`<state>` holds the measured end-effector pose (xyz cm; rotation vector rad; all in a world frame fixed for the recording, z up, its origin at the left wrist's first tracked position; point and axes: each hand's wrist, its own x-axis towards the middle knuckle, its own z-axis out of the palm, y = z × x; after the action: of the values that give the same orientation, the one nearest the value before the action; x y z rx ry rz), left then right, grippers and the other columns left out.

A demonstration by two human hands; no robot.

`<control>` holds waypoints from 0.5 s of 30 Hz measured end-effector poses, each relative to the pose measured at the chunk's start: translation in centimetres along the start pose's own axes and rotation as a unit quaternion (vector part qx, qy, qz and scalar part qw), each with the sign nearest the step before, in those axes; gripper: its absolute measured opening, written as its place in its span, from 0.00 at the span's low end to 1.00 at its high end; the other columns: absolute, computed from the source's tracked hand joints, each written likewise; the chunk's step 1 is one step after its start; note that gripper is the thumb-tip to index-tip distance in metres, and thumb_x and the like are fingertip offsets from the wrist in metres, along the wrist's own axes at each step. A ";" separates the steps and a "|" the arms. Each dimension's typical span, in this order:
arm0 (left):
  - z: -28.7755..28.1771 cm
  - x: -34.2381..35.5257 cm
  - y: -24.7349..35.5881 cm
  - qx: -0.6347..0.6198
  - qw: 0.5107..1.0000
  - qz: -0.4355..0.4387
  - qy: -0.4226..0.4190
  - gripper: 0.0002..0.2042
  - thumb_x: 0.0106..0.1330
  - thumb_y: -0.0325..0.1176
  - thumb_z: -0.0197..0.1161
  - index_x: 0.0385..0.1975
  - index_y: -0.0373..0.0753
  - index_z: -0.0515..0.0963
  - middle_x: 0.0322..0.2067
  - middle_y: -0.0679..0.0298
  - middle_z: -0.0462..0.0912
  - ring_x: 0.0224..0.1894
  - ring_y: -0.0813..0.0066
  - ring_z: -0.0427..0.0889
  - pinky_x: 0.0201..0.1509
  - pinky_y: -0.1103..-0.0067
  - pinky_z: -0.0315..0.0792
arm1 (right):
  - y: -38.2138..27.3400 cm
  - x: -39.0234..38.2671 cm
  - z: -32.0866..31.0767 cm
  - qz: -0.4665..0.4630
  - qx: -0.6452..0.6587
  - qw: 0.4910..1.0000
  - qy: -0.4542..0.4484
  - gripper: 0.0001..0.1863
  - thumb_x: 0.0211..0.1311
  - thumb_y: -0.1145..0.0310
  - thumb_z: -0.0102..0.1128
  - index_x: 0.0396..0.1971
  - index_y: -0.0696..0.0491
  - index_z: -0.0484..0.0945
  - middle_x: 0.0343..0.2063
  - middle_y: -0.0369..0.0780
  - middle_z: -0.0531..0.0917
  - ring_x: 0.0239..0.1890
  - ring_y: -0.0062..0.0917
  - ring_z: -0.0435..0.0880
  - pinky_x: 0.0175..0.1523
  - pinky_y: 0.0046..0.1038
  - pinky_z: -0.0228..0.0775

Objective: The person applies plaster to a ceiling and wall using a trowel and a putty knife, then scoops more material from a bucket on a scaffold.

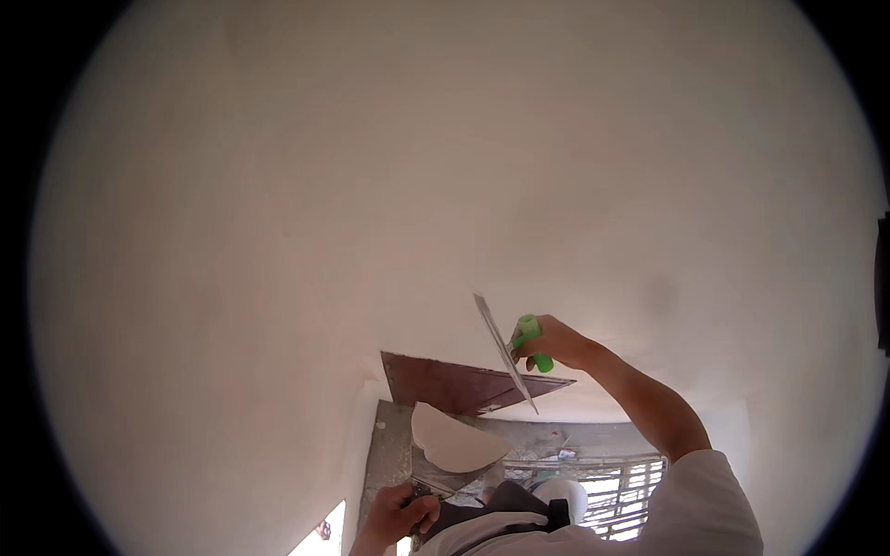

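Note:
My right hand (561,341) is wrapped round the green handle of a finishing trowel (505,352). The trowel's long thin metal blade is seen nearly edge-on, tilted, close to the pale wall (445,185). I cannot tell whether the blade touches the wall. Low in the view, my left hand (400,514) is closed round something dark, mostly hidden by the fingers. Just above that hand shows a smooth white mass (454,440) with a rounded edge, which looks like putty. Whatever bears it is largely covered.
A dark reddish-brown door (431,382) stands below the trowel blade. Beneath are a grey, littered floor (385,440), a white rounded object (564,500) near my body, and a bright barred window (630,491). Another bright opening (320,536) lies at lower left.

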<state>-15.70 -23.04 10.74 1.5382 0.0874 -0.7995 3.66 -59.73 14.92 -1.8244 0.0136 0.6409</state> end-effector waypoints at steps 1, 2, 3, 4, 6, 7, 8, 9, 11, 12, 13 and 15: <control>-0.3 0.6 0.1 -0.066 0.994 0.047 -0.074 0.12 0.67 0.34 0.63 0.26 0.31 0.79 0.20 0.63 0.80 0.20 0.78 0.77 0.25 0.79 0.68 | -1.8 -2.0 0.2 -0.067 0.119 0.991 -0.006 0.15 0.53 0.83 0.57 0.43 0.60 0.78 0.38 0.42 0.85 0.42 0.29 0.86 0.44 0.32 0.80; -0.4 1.4 0.4 -0.111 0.983 0.047 -0.137 0.13 0.67 0.36 0.64 0.29 0.29 0.80 0.24 0.60 0.82 0.22 0.74 0.79 0.26 0.78 0.72 | -2.8 -4.1 0.5 -0.133 0.235 0.963 -0.018 0.16 0.53 0.85 0.56 0.44 0.61 0.78 0.38 0.42 0.85 0.43 0.29 0.86 0.45 0.30 0.80; -0.6 1.7 1.0 -0.123 0.971 0.057 -0.196 0.16 0.69 0.40 0.64 0.33 0.29 0.79 0.24 0.58 0.81 0.21 0.73 0.78 0.25 0.76 0.71 | -3.9 -6.3 1.5 -0.164 0.303 0.938 -0.032 0.17 0.53 0.85 0.57 0.45 0.61 0.77 0.40 0.41 0.85 0.42 0.28 0.86 0.46 0.29 0.80; -0.6 2.4 1.7 -0.117 0.972 0.047 -0.200 0.14 0.69 0.37 0.62 0.34 0.29 0.78 0.24 0.59 0.81 0.22 0.74 0.77 0.26 0.77 0.71 | -3.9 -7.7 2.4 -0.191 0.364 0.910 -0.050 0.18 0.53 0.84 0.58 0.47 0.60 0.76 0.41 0.41 0.84 0.42 0.27 0.86 0.47 0.28 0.79; -0.5 3.7 3.7 -0.116 0.965 0.018 -0.233 0.10 0.70 0.32 0.59 0.35 0.29 0.77 0.25 0.60 0.80 0.23 0.76 0.76 0.29 0.79 0.70 | -2.7 -9.1 3.7 -0.152 0.170 0.969 -0.099 0.15 0.53 0.80 0.62 0.43 0.58 0.79 0.34 0.39 0.84 0.36 0.23 0.84 0.42 0.25 0.76; -0.8 4.0 4.7 -0.168 0.949 0.067 -0.257 0.12 0.69 0.33 0.60 0.34 0.27 0.78 0.23 0.59 0.80 0.22 0.74 0.77 0.26 0.77 0.70 | -1.6 -9.6 4.2 -0.143 0.067 0.979 -0.128 0.14 0.53 0.77 0.64 0.42 0.57 0.80 0.31 0.38 0.84 0.33 0.22 0.82 0.40 0.24 0.75; -1.5 4.3 5.8 -0.186 0.942 0.095 -0.262 0.12 0.68 0.33 0.61 0.34 0.26 0.77 0.22 0.58 0.80 0.21 0.71 0.77 0.23 0.75 0.70 | -0.4 -10.2 3.8 -0.133 -0.075 0.976 -0.158 0.13 0.52 0.75 0.66 0.40 0.56 0.81 0.29 0.37 0.84 0.31 0.20 0.81 0.36 0.24 0.74; -2.3 4.5 6.7 -0.164 0.955 0.114 -0.218 0.12 0.68 0.33 0.61 0.33 0.26 0.77 0.22 0.58 0.80 0.20 0.71 0.77 0.22 0.76 0.70 | 0.6 -10.4 2.6 -0.121 -0.119 0.982 -0.088 0.12 0.52 0.75 0.66 0.39 0.56 0.81 0.27 0.37 0.83 0.29 0.20 0.80 0.34 0.24 0.73; -3.8 4.8 8.0 -0.121 0.956 0.208 -0.168 0.12 0.68 0.32 0.61 0.32 0.26 0.77 0.23 0.57 0.81 0.20 0.70 0.78 0.22 0.76 0.72 | 2.5 -11.9 -0.5 -0.087 -0.095 0.988 0.090 0.11 0.52 0.73 0.65 0.37 0.56 0.82 0.26 0.36 0.82 0.27 0.19 0.79 0.31 0.24 0.72; -4.5 4.7 8.3 -0.075 0.972 0.189 -0.116 0.13 0.67 0.34 0.62 0.30 0.27 0.76 0.21 0.57 0.79 0.18 0.70 0.77 0.20 0.75 0.71 | 3.0 -13.0 -2.7 -0.045 -0.027 0.979 0.198 0.10 0.52 0.73 0.64 0.37 0.56 0.81 0.25 0.35 0.82 0.26 0.19 0.79 0.31 0.23 0.72; -4.7 4.6 8.5 -0.049 0.975 0.200 -0.083 0.14 0.67 0.35 0.63 0.28 0.27 0.75 0.19 0.56 0.78 0.16 0.70 0.76 0.18 0.75 0.70 | 3.4 -14.4 -5.1 -0.093 0.017 0.944 0.316 0.09 0.52 0.74 0.63 0.35 0.57 0.81 0.24 0.35 0.81 0.26 0.18 0.80 0.30 0.22 0.71; -5.1 4.0 8.9 0.001 0.983 0.183 -0.020 0.13 0.68 0.36 0.61 0.26 0.32 0.75 0.17 0.60 0.76 0.14 0.74 0.72 0.15 0.78 0.66 | 3.4 -15.9 -9.0 -0.199 0.128 0.822 0.519 0.09 0.55 0.75 0.60 0.37 0.60 0.79 0.28 0.38 0.82 0.29 0.21 0.82 0.30 0.23 0.77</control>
<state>-5.98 -21.46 15.77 1.4823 -0.2225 -0.5364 -7.16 -73.68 20.60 -1.6305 0.4130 -0.6729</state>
